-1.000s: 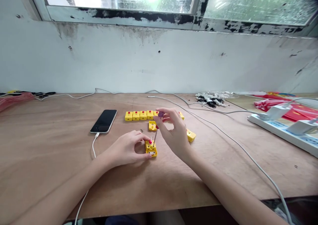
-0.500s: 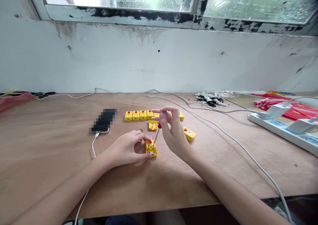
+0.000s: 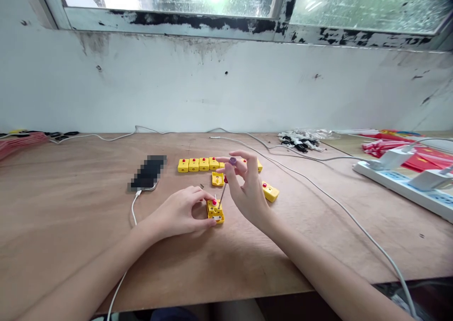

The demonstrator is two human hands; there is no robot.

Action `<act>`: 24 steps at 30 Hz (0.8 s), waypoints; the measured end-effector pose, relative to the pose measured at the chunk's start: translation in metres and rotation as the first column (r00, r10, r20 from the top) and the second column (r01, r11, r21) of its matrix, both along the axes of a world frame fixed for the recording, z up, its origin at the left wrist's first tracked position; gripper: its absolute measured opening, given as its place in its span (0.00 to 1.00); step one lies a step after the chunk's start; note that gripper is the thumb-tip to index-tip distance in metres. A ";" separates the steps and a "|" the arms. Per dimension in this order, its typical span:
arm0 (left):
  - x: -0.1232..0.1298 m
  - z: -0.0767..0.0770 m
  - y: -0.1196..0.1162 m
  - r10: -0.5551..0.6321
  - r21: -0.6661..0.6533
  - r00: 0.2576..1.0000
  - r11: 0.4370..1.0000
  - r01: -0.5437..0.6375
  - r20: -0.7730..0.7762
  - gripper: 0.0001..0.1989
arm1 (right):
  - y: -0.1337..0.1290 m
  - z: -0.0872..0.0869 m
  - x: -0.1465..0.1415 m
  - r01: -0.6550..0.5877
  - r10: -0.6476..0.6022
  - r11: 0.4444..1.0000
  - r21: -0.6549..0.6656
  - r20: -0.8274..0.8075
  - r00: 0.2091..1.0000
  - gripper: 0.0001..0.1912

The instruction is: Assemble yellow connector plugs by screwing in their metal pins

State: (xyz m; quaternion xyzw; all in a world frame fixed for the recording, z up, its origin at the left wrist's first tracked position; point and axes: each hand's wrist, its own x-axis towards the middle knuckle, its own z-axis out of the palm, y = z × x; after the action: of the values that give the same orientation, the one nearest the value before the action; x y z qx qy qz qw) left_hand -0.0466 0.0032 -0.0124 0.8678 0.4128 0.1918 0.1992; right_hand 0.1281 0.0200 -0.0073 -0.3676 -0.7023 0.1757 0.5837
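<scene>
My left hand (image 3: 187, 210) pinches a small yellow plastic case (image 3: 215, 212) flat on the table, fingertips at its back and thumb at its front left. A red button and a pale metal strip show in this opened case. Held upright and slightly tilted in my right hand (image 3: 247, 184) is a screwdriver (image 3: 222, 197) with a red collar. Its tip meets the case near the middle; my fingers hide most of the handle. A yellow cover (image 3: 217, 179) lies just behind, and a small screw-like piece (image 3: 202, 186) rests beside it.
A row of yellow cases (image 3: 193, 164) stands behind my hands, partly hidden. Another yellow case (image 3: 270, 191) lies right. A phone (image 3: 147, 172) with a white cable is at left. A power strip (image 3: 406, 189), black-and-white parts (image 3: 302, 140) and a long cable (image 3: 329, 196) occupy the right side.
The fingers of my right hand have shifted slightly around the screwdriver's handle, and its purplish end shows more. My left hand and the case have stayed in place.
</scene>
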 end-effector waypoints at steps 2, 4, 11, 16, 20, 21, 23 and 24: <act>0.000 0.000 0.000 0.006 0.000 1.000 1.000 -0.006 -0.004 0.15 | 0.000 0.000 0.001 -0.048 0.048 0.999 0.000 -0.006 0.999 0.06; 0.000 0.000 0.000 0.012 -0.001 1.000 1.000 -0.012 -0.005 0.15 | 0.000 0.000 0.001 -0.015 0.015 0.999 0.037 0.006 1.000 0.05; -0.001 -0.001 -0.001 0.011 -0.015 1.000 1.000 -0.011 0.008 0.15 | 0.001 -0.001 0.000 0.121 -0.125 0.979 0.161 0.016 0.992 0.07; -0.001 -0.001 0.000 0.004 -0.018 1.000 1.000 -0.004 0.008 0.15 | 0.004 -0.003 0.000 0.048 -0.048 0.994 0.099 0.004 0.999 0.06; 0.000 0.000 0.000 0.020 -0.030 1.000 0.999 -0.019 0.008 0.16 | 0.004 -0.002 -0.001 0.108 -0.121 0.969 0.224 0.042 0.992 0.07; 0.001 0.000 -0.001 0.022 -0.030 1.000 0.999 -0.022 0.010 0.16 | 0.004 -0.002 -0.001 0.102 -0.116 0.965 0.241 0.045 0.992 0.08; 0.001 0.001 -0.001 0.022 -0.032 1.000 0.999 -0.022 0.010 0.16 | 0.002 -0.003 -0.001 0.051 -0.059 0.975 0.218 0.031 0.998 0.10; 0.001 0.001 -0.001 0.019 -0.033 1.000 0.999 -0.019 0.010 0.16 | 0.002 -0.003 -0.001 0.016 -0.020 0.983 0.184 0.017 1.000 0.10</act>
State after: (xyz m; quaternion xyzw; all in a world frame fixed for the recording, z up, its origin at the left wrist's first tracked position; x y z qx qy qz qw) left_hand -0.0459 0.0022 -0.0114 0.8593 0.4232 0.1916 0.2138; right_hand 0.1271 0.0217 -0.0103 -0.3200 -0.7177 0.1013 0.6101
